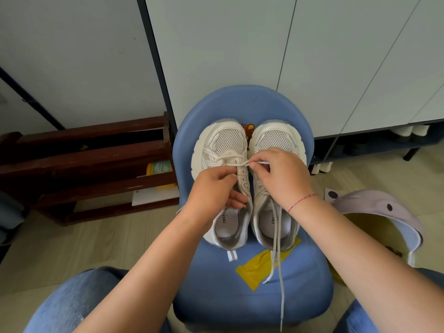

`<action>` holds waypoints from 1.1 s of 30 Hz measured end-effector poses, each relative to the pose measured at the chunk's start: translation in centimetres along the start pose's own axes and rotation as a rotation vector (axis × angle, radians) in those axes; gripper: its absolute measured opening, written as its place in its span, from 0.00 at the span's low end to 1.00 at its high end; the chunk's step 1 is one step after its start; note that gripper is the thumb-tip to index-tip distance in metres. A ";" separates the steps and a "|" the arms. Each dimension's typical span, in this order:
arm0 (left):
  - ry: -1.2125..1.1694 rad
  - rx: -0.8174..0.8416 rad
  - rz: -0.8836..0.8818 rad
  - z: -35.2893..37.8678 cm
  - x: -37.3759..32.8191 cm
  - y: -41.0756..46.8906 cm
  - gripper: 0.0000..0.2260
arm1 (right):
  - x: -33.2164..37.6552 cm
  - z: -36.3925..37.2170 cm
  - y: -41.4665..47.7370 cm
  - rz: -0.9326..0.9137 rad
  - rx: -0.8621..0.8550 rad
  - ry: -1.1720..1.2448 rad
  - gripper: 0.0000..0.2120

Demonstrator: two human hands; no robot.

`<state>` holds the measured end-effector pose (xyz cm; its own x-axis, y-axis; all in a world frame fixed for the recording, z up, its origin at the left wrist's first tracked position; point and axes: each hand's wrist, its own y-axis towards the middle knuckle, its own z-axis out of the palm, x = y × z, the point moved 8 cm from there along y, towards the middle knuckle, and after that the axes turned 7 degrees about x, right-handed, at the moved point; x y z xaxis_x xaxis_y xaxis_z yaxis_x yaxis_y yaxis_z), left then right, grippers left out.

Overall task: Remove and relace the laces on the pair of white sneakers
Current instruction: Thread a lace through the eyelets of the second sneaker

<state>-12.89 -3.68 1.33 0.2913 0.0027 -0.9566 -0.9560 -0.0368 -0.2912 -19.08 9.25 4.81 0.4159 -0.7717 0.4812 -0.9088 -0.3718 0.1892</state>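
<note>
Head view showed a pair of white sneakers standing side by side on the seat of a blue chair, toes pointing away from the person. The left hand gripped the left sneaker at its eyelet row, thumb on top and fingers curled underneath near the tongue. The right hand reached across and pinched the lace between thumb and forefinger just beside the upper eyelets of that shoe, the lace running taut across it. A thin red bracelet circled the right wrist. The right sneaker sat under the right hand, and its loose laces trailed from the shoe down over the seat, crossing a patch of yellow tape and hanging past the front edge. A dark wooden rack stood on the floor to the left of the chair.
</note>
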 end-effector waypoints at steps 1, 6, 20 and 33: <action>-0.038 0.017 -0.008 0.1 0.1 0.2 0.12 | 0.0 0.0 0.0 0.013 -0.020 0.000 0.09; -0.190 0.022 -0.068 -0.5 1.1 1.2 0.09 | 0.1 0.4 0.2 0.005 0.035 -0.010 0.10; -0.043 0.051 -0.026 -0.9 1.4 2.4 0.11 | 0.7 1.3 0.0 -0.082 0.107 -0.170 0.11; 0.050 0.059 0.065 -0.7 1.3 2.6 0.10 | 0.0 0.5 -0.1 -0.015 -0.083 0.048 0.04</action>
<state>-14.96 -4.46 -0.67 0.2282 -0.0477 -0.9724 -0.9730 0.0234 -0.2295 -18.97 9.06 4.33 0.4290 -0.7399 0.5182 -0.9030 -0.3372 0.2662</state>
